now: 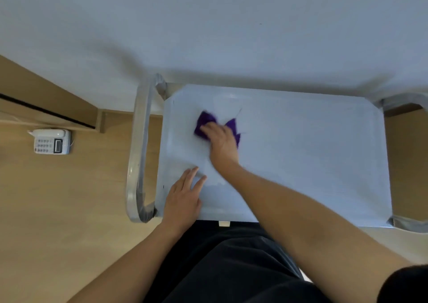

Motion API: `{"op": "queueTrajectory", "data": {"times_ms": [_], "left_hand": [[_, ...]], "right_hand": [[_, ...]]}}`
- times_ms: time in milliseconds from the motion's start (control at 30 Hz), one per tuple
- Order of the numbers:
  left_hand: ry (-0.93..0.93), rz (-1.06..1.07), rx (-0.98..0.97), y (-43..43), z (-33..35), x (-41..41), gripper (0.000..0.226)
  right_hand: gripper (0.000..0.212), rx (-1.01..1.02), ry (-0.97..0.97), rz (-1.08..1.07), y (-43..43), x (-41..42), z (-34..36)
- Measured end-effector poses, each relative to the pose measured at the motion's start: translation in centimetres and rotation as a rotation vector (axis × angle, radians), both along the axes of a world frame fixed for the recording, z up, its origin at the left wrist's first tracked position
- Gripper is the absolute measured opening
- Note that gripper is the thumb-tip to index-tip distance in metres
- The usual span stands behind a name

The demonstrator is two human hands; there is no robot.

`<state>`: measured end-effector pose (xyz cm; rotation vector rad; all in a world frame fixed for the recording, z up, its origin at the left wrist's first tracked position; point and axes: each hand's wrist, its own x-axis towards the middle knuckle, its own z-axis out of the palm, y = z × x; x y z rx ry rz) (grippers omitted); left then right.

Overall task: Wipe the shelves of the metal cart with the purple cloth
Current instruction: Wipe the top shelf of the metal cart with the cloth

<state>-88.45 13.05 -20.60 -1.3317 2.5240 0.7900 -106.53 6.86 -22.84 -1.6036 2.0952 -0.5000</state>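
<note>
Seemingly soft, light and limp, the purple cloth (205, 123) lay bunched on the left of the top shelf (301, 154) of the metal cart (139, 145) under the flat-fingered right hand (221, 140), probably best held down at its middle, while the left hand (184, 196) rested flat and empty near the front edge.

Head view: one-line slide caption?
Right hand presses the purple cloth on the metal cart's top shelf; left hand rests flat near its left edge.
</note>
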Motion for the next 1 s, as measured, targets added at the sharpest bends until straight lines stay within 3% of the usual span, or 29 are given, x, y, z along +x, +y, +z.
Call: {"op": "queueTrajectory", "data": {"times_ms": [100,167,233,333,433,500,600,700,767,933,1000], "left_hand": [[-0.016,0.016,0.004,0.5,0.0,0.3,0.063],[-0.015,0.004,0.013,0.6,-0.1,0.4,0.064],[-0.022,-0.011,0.019,0.7,-0.2,0.5,0.064],[-0.03,-0.003,0.024,0.9,-0.4,0.5,0.063],[-0.037,0.005,0.025,1.5,-0.5,0.5,0.063],[-0.056,0.008,0.007,2.0,-0.5,0.6,0.064],[-0.069,0.026,-0.013,2.7,-0.4,0.7,0.068],[-0.078,0.047,-0.023,3.6,-0.4,0.5,0.067],[-0.092,0.048,-0.029,4.4,-0.4,0.1,0.066],[-0.078,0.042,-0.023,6.8,-0.3,-1.0,0.062],[-0.077,0.033,-0.029,7.8,-0.3,-1.0,0.061]], "right_hand": [[0.063,-0.008,0.072,0.445,4.9,1.4,-0.2],[0.062,-0.057,0.13,0.503,6.1,-1.5,0.2],[0.06,-0.071,0.144,0.313,6.8,-5.1,0.7],[0.057,-0.009,0.112,-0.168,9.0,-9.3,1.0],[0.058,0.031,0.122,-0.514,10.3,-6.3,0.9],[0.06,-0.06,0.194,-0.392,11.2,-1.8,0.5],[0.068,-0.097,0.211,0.05,14.4,3.1,0.0],[0.072,-0.067,0.201,0.204,17.5,0.6,0.0],[0.068,-0.003,0.191,0.11,19.3,-2.9,0.3],[0.051,0.093,0.166,-0.428,25.1,-11.8,1.1],[0.047,0.108,0.176,-0.505,26.6,-13.6,1.3]]}}
